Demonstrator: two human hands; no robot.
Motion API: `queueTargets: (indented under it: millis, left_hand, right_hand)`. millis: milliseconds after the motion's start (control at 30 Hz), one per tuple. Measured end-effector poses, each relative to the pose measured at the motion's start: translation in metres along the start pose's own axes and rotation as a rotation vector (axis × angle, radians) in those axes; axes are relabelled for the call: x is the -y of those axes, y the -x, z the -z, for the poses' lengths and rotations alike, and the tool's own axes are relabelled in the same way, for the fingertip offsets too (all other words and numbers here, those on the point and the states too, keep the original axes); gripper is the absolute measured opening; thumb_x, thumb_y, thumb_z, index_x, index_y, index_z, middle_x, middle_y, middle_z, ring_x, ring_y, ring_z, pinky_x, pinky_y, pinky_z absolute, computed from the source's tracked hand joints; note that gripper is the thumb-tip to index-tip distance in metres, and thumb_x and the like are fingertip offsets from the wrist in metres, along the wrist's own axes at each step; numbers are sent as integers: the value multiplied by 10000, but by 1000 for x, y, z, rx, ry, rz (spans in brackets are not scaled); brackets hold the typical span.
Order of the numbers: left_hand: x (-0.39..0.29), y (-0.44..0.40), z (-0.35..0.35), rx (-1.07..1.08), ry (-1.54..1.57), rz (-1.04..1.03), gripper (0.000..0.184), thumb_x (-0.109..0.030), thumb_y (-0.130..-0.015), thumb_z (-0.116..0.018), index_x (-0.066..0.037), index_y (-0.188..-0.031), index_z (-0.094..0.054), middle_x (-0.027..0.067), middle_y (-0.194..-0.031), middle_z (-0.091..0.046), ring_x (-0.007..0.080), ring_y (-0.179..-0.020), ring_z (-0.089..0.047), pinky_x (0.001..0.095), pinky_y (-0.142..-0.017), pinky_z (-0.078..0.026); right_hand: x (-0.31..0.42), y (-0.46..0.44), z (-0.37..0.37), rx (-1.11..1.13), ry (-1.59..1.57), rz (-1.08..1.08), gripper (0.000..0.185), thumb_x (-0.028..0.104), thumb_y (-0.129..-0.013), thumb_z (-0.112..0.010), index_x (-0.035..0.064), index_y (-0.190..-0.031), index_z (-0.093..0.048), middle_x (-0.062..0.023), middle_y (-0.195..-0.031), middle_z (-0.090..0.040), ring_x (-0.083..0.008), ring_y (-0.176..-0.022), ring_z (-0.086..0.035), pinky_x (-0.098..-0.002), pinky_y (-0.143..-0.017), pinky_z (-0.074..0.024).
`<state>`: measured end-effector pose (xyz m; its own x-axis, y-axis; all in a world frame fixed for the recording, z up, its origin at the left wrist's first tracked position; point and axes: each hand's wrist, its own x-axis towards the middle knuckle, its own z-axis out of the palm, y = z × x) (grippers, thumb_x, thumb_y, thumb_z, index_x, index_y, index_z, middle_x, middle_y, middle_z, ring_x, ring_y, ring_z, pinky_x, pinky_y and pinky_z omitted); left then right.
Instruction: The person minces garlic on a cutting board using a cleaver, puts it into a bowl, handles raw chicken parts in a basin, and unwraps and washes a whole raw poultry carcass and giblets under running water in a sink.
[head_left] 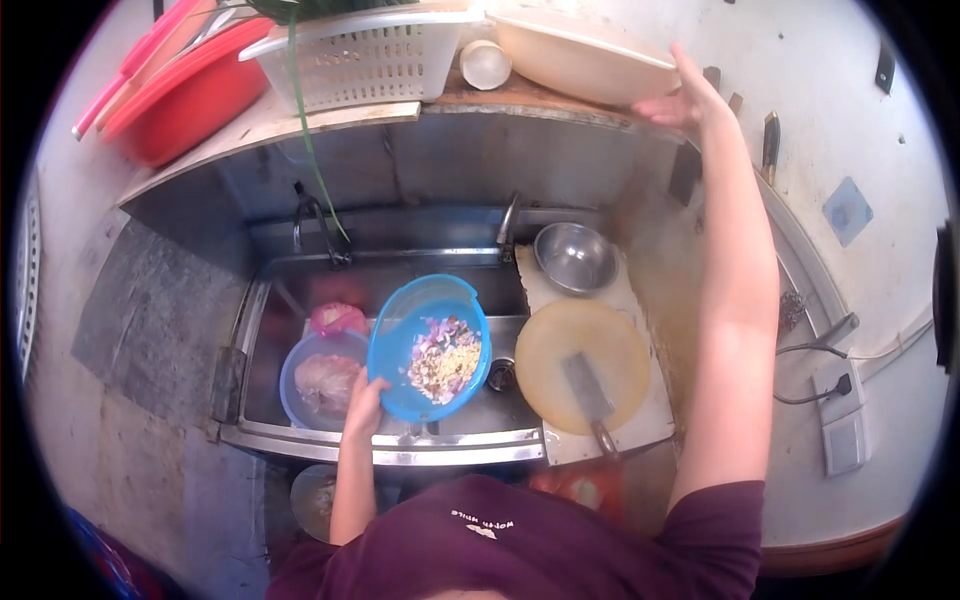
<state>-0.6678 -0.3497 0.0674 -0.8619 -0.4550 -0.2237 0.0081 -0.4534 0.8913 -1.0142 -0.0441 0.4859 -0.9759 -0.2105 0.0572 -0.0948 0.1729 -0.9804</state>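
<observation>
My left hand (366, 402) grips the near left rim of a blue plastic bowl (388, 345), tilted over the sink. Chopped purple onion and pale minced bits (443, 362) lie in the bowl. High at the right, my right hand (682, 100) is stretched up beside the end of a cream-coloured basin (585, 62) on the shelf. Its fingers and thumb are spread, and I cannot tell whether they touch the basin. Left of the blue bowl, a translucent bowl (290, 385) holds what looks like pale raw meat (328, 382).
The steel sink (275, 345) has two faucets (508, 218). On the right counter are a round cutting board (540, 345), a cleaver (587, 385) and a metal bowl (576, 257). The shelf bears a white basket (350, 70), a red basin (185, 95) and a small cup (485, 65).
</observation>
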Motion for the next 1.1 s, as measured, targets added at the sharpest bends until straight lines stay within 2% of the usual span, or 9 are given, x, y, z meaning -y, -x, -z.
queueTargets:
  millis: [33, 167, 267, 367, 467, 567, 733, 1033, 1100]
  left_hand:
    - [1, 3, 0, 3, 21, -7, 440, 33, -702, -464, 17, -1141, -475, 79, -1004, -542, 168, -921, -513, 279, -811, -419]
    - [19, 3, 16, -73, 12, -15, 431, 45, -707, -441, 1, -1135, -473, 86, -973, -543, 181, -863, -552, 303, -745, -489]
    - [25, 6, 25, -107, -11, -17, 429, 40, -710, -447, -3, -1136, -472, 88, -970, -545, 184, -856, -556, 307, -724, -495]
    - [25, 14, 25, -156, -23, -35, 419, 34, -713, -455, -6, -1129, -474, 91, -957, -547, 185, -838, -562, 308, -707, -497]
    - [26, 21, 31, -175, -2, -2, 417, 28, -716, -460, -2, -1132, -467, 95, -959, -545, 192, -838, -565, 308, -718, -499]
    - [11, 35, 21, -161, 32, 25, 491, 40, -708, -455, 8, -1197, -442, 104, -1076, -538, 196, -971, -521, 312, -846, -433]
    - [22, 27, 33, -138, 0, -6, 513, 45, -701, -444, 18, -1214, -429, 112, -1094, -533, 206, -990, -518, 321, -861, -428]
    - [14, 33, 31, -157, -33, -1, 469, 19, -711, -455, 31, -1180, -445, 126, -1063, -537, 233, -974, -526, 349, -849, -441]
    - [12, 28, 33, -186, -49, 34, 462, 12, -712, -457, 31, -1173, -449, 118, -1037, -546, 224, -927, -546, 345, -794, -467]
  right_hand:
    - [2, -1, -3, 2, -7, 13, 907, 681, -810, -416, 47, -1399, -146, -314, -1040, -569, -320, -787, -656, -380, -662, -533]
    - [4, -11, 4, 85, -232, -56, 569, 355, -884, -486, -11, -1285, -315, -275, -1107, -522, -401, -824, -627, -418, -657, -585]
    - [0, -24, 1, 28, -457, -21, 533, 196, -842, -503, -32, -1274, -289, -325, -1174, -432, -538, -826, -567, -492, -637, -584]
    - [-4, -25, 5, 47, -494, -82, 533, 113, -811, -472, -84, -1263, -269, -332, -1206, -404, -564, -854, -547, -485, -635, -588]
    - [-18, -21, 8, 79, -600, -93, 541, 62, -776, -448, -105, -1256, -262, -330, -1226, -389, -562, -871, -545, -480, -632, -593]
    - [-29, -7, 3, 5, -564, 69, 549, 70, -780, -449, -106, -1263, -257, -324, -1227, -396, -555, -874, -550, -472, -624, -597]
    - [-37, 17, -6, -59, -676, 186, 549, -28, -701, -503, -118, -1213, -326, -278, -1203, -414, -429, -1046, -503, -522, -701, -585]
    - [-82, 98, 20, -51, -750, 314, 556, 9, -740, -537, -125, -1238, -329, -250, -1210, -453, -392, -995, -550, -508, -735, -571]
    - [-99, 138, 28, -48, -743, 306, 528, 38, -760, -521, -115, -1229, -333, -241, -1184, -474, -377, -1019, -532, -484, -847, -508]
